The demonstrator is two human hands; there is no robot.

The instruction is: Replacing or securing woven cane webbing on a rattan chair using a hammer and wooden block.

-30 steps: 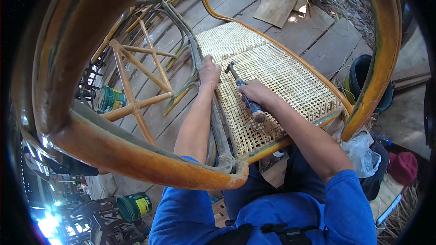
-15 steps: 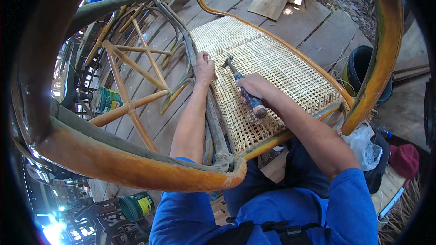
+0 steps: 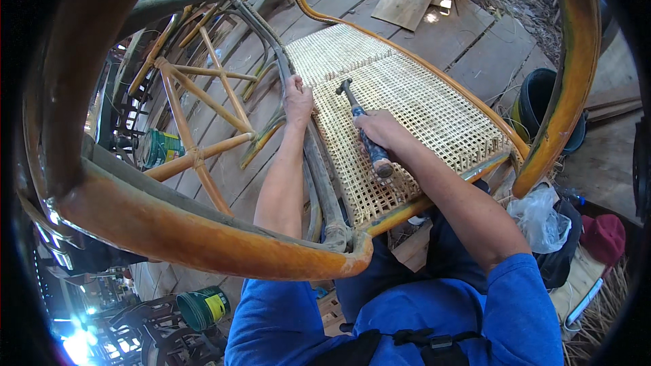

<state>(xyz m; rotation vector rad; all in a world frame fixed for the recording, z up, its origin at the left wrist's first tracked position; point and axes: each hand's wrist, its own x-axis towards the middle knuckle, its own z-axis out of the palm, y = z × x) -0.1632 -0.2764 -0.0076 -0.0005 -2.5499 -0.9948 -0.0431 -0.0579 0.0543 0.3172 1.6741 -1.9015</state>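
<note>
Head view: my right hand (image 3: 383, 129) is wrapped around the hammer (image 3: 363, 129), whose head points away from me over the woven cane seat (image 3: 420, 105). My left hand (image 3: 297, 99), just left, presses its fingers onto the seat frame (image 3: 319, 176).

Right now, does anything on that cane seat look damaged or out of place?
Nothing clearly damaged. The woven cane panel looks even. The right hand holds a hammer over it; the left hand rests on the frame rail.
</note>
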